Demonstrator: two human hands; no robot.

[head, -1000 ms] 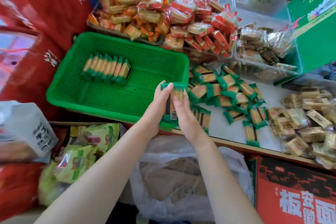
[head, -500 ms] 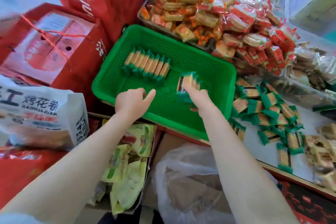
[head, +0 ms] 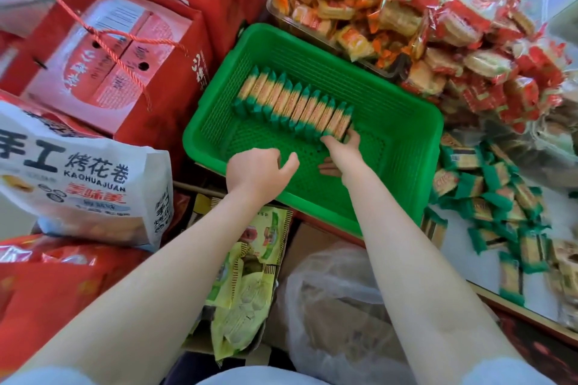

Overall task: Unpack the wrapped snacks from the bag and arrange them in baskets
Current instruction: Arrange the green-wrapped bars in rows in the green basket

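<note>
The right hand [head: 342,145] reaches into the green perforated plastic basket [head: 403,147], fingers pressed against the near end of a row of green-and-yellow wrapped snack packets [head: 294,105] standing on edge along the basket floor; whether the fingers curl round the last packet or only push it flat cannot be told, since the wrist hides them. The left hand [head: 259,173] hovers over the basket's front-left rim, fingers loosely curled, thumb out, holding nothing. Remaining snacks of the same kind lie in a loose heap of green-wrapped packets [head: 488,194] on the white tabletop [head: 456,247] to the right of the basket. Risks, as judged: the row stands unsupported on its right end, so withdrawing the right hand quickly could let the end packets topple domino-fashion; pushing too hard could skew the row across the mesh floor; the basket overhangs the tabletop edge toward the person, so downward pressure on the near rim might tip it. Surroundings: a clear tray piled with orange- and red-wrapped biscuits [head: 406,12] just behind the basket; red cardboard gift cartons [head: 103,53] to the left; a white printed snack bag [head: 78,178] in front of them; a crumpled translucent plastic bag [head: 337,306] below the tabletop edge.
</note>
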